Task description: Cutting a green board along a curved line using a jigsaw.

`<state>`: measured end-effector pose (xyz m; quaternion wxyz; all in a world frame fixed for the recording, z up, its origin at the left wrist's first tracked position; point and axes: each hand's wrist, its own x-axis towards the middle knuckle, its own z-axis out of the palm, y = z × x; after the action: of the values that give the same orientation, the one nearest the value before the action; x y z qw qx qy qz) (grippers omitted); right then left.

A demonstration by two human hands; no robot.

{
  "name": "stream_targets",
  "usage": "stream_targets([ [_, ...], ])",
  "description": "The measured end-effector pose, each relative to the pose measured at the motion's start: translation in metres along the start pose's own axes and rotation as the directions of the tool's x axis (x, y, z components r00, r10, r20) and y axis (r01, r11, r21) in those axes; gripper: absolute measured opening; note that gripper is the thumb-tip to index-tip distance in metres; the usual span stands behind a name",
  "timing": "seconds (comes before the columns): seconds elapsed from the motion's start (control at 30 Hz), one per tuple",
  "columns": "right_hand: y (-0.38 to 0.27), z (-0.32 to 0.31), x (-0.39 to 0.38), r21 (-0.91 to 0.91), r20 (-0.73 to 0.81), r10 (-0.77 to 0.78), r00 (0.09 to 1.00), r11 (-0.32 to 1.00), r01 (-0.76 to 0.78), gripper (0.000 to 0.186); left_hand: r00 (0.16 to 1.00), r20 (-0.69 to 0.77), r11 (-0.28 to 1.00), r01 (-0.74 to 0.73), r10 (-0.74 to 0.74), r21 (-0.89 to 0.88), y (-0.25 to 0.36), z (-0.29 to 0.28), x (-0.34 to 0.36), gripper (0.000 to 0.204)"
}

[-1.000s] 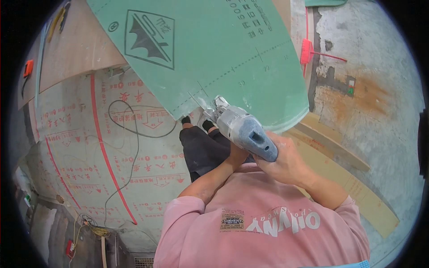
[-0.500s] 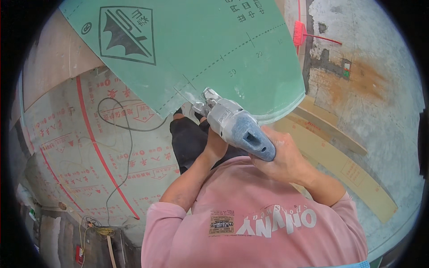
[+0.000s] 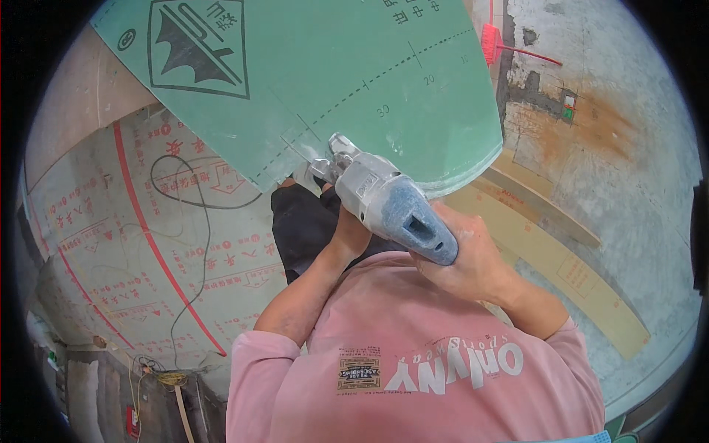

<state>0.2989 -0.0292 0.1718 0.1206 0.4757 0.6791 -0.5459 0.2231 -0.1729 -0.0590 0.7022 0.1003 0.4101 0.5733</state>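
A dusty power saw, silver at the front and blue-grey at the rear, slants across the middle of the view. My right hand is closed round its rear end. Under its front body my left hand is closed as well, with the fingers mostly hidden by the tool. The saw's forked metal tip lies at the near edge of a green board, close to a marked line and a stepped cutout. White dust lies on the board there. The blade cannot be made out.
A grey cable loops over the printed floor covering at left. Curved tan strips lie on the concrete at right, below a red broom. A brown board stands at far left. Coiled cords lie at lower left.
The whole scene, board and saw included, has shifted slightly left and up in the view. Both hands keep the same hold on the saw.
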Motion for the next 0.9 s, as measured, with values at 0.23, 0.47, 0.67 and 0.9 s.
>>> stream_targets([
  [0.23,-0.002,0.000,-0.001,-0.015,-0.012,0.006,1.000,1.000,-0.007,0.033,0.998,0.052,0.993,-0.027,0.021,0.115,-0.003,-0.002,0.000,0.026],
  [0.47,-0.003,0.002,-0.002,0.022,-0.009,0.047,0.999,0.999,-0.047,0.031,0.998,0.053,1.000,0.015,-0.015,0.000,-0.010,-0.006,-0.002,0.028],
  [0.67,-0.003,0.004,-0.001,0.002,-0.030,-0.005,1.000,1.000,0.005,0.029,0.996,0.090,0.977,-0.018,-0.001,0.212,-0.020,-0.017,-0.004,0.030],
  [0.9,-0.001,0.003,-0.004,-0.018,-0.028,-0.004,1.000,1.000,0.004,0.027,0.987,0.161,0.924,-0.076,0.016,0.375,-0.006,-0.016,0.000,0.029],
])
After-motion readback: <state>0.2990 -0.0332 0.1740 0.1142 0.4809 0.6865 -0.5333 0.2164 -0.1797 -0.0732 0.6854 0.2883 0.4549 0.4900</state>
